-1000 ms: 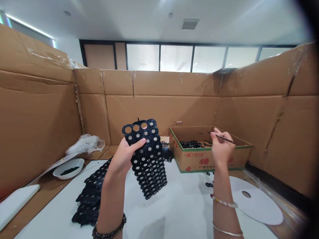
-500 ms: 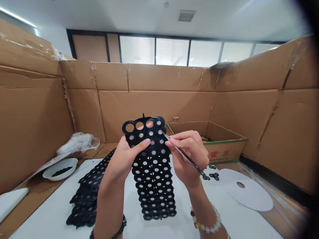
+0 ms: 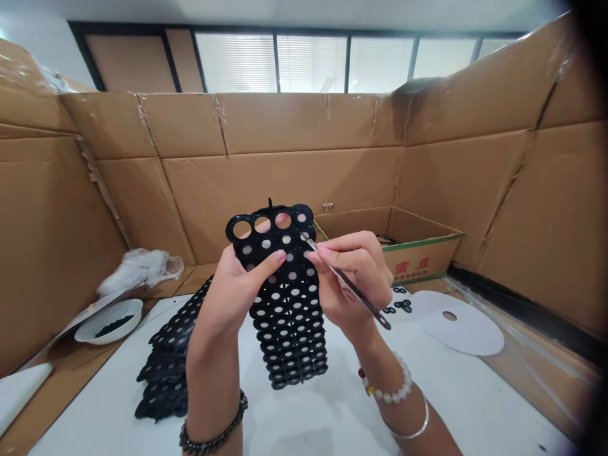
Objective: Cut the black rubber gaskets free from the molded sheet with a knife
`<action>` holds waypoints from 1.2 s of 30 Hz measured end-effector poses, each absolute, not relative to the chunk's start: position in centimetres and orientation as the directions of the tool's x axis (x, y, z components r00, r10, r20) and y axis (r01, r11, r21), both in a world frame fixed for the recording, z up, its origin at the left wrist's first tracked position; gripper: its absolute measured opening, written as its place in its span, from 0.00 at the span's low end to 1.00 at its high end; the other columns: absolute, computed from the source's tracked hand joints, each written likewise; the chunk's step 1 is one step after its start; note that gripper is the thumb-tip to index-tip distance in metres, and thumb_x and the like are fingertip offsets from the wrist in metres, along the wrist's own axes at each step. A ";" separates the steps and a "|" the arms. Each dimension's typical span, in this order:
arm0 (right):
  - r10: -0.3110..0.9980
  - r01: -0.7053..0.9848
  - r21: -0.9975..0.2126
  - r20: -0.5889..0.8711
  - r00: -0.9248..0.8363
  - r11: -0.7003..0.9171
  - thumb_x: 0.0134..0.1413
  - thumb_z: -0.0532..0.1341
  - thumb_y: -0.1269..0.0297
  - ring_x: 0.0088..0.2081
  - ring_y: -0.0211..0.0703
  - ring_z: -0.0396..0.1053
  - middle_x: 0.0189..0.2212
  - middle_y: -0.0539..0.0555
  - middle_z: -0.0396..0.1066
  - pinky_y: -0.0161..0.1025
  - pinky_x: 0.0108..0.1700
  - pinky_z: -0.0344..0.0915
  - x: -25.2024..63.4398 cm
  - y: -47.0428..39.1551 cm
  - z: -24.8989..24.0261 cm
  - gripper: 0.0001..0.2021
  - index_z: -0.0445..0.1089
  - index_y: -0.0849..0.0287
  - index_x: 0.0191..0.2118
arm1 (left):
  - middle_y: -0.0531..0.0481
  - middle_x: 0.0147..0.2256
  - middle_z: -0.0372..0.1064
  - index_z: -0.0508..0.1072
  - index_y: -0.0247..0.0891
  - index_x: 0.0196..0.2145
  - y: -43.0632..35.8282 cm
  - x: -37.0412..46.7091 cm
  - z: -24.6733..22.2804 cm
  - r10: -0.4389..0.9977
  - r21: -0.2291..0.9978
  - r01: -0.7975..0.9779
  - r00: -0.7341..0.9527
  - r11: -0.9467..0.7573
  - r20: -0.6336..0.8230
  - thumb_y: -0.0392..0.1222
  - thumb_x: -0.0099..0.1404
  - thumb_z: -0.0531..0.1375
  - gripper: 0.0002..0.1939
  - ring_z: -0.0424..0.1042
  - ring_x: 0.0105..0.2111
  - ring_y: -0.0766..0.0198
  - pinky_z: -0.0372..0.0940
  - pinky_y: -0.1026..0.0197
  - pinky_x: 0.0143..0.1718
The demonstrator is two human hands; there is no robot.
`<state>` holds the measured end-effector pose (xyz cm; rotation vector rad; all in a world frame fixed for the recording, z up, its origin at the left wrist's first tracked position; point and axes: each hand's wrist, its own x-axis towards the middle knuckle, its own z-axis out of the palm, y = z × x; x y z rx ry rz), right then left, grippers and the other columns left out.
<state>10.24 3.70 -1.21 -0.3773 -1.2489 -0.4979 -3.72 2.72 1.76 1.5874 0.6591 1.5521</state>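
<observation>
A long black strip of linked rings (image 3: 289, 310), with pale discs in most of its holes, hangs down toward the white table. My left hand (image 3: 237, 278) grips its upper part, thumb across the front and fingers behind. Three rings along the top edge are see-through, with fingers showing behind them. Pinched in my right hand (image 3: 356, 272) is a slim metal tool (image 3: 354, 288) like tweezers, its tip touching a ring near the strip's upper right edge. Whether the tip holds anything is too small to tell.
More black ring strips (image 3: 166, 373) lie piled at the left. Behind them are a white bowl (image 3: 135, 324) of small black pieces and a clear plastic bag (image 3: 140, 269). At the right are small black rings (image 3: 403, 306), a white disc (image 3: 468, 329) and a cardboard box (image 3: 420, 263). Cardboard walls (image 3: 304, 126) surround the table.
The view has tipped downward a little, so most things sit higher in the picture. The metal tool's tip stays by the strip's upper right rings, and both hands keep their holds.
</observation>
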 end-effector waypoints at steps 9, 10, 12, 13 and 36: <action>-0.162 0.649 -0.036 0.956 0.244 0.760 0.53 0.64 0.77 0.30 0.38 0.67 0.29 0.49 0.71 0.41 0.32 0.65 9.7 4.7 -1.7 0.09 0.66 0.55 0.33 | 0.52 0.52 0.74 0.75 0.45 0.50 3.0 -3.2 1.2 0.788 0.789 -0.077 0.052 -0.609 0.613 0.39 0.57 0.68 0.22 0.66 0.58 0.57 0.63 0.63 0.56; -0.172 0.653 -0.036 0.952 0.252 0.757 0.53 0.64 0.77 0.30 0.38 0.68 0.29 0.49 0.71 0.41 0.33 0.65 9.7 4.7 -1.8 0.09 0.66 0.55 0.33 | 0.51 0.52 0.74 0.75 0.45 0.50 3.0 -3.2 1.2 0.792 0.793 -0.064 0.041 -0.606 0.609 0.39 0.57 0.68 0.22 0.66 0.58 0.57 0.62 0.62 0.57; -0.186 0.657 -0.038 0.945 0.268 0.753 0.52 0.64 0.77 0.31 0.38 0.68 0.30 0.48 0.71 0.40 0.33 0.65 9.7 4.7 -1.8 0.10 0.67 0.54 0.34 | 0.51 0.53 0.73 0.74 0.44 0.51 2.9 -3.1 1.2 0.806 0.807 -0.056 0.037 -0.588 0.591 0.39 0.57 0.68 0.23 0.66 0.58 0.56 0.61 0.60 0.58; -0.190 0.655 -0.040 0.942 0.276 0.754 0.52 0.64 0.77 0.30 0.38 0.68 0.30 0.48 0.71 0.40 0.32 0.65 9.7 4.6 -1.8 0.10 0.67 0.54 0.34 | 0.50 0.53 0.73 0.74 0.43 0.51 2.9 -3.1 1.2 0.812 0.813 -0.059 0.041 -0.579 0.582 0.39 0.57 0.68 0.23 0.66 0.58 0.56 0.60 0.59 0.59; 0.051 0.448 -0.224 0.929 0.366 0.866 0.61 0.56 0.67 0.25 0.36 0.60 0.21 0.46 0.60 0.38 0.30 0.57 9.2 10.0 -3.5 0.14 0.59 0.57 0.23 | 0.49 0.51 0.74 0.55 0.49 0.66 3.9 -2.9 1.1 0.688 0.467 0.519 0.409 -0.716 0.600 0.35 0.67 0.53 0.31 0.75 0.41 0.64 0.64 0.67 0.46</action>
